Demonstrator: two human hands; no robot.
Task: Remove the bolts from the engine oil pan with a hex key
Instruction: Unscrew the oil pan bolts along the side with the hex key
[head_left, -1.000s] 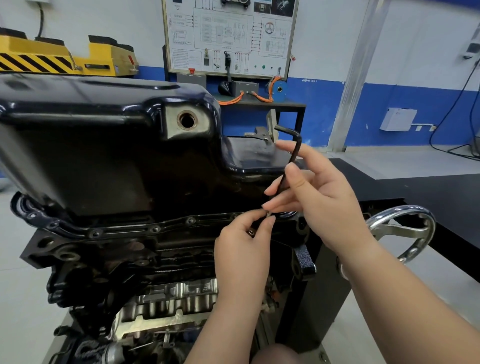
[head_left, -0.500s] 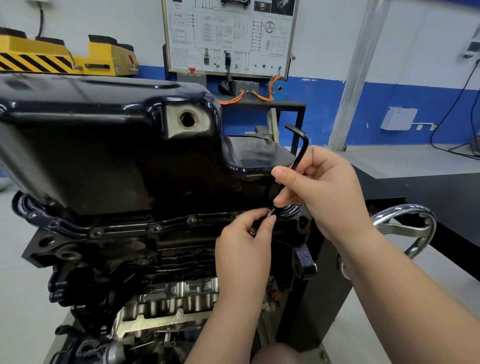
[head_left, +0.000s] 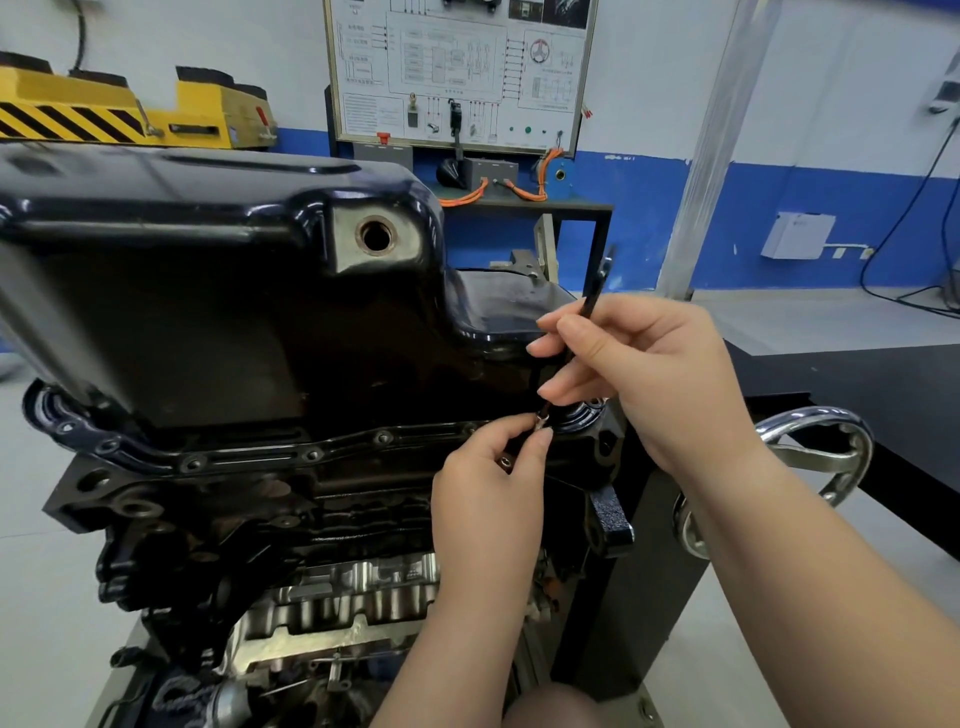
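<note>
Black steel, the hex key (head_left: 590, 306) stands steeply in the head view, its long axis running down and left to a bolt (head_left: 543, 418) at the right end of the oil pan (head_left: 182, 312) flange. The right hand (head_left: 649, 374) pinches the shaft mid-length. The left hand (head_left: 488, 483), just below, has thumb and forefinger closed on the bolt at the key's tip.

one oil pan (head_left: 208, 312), one hex key (head_left: 589, 306), two hands: a left hand (head_left: 483, 499) and a right hand (head_left: 649, 374). four bolts (head_left: 311, 455) show plainly along the pan's edge. one chrome handwheel (head_left: 815, 414), one drain hole (head_left: 376, 236).
</note>
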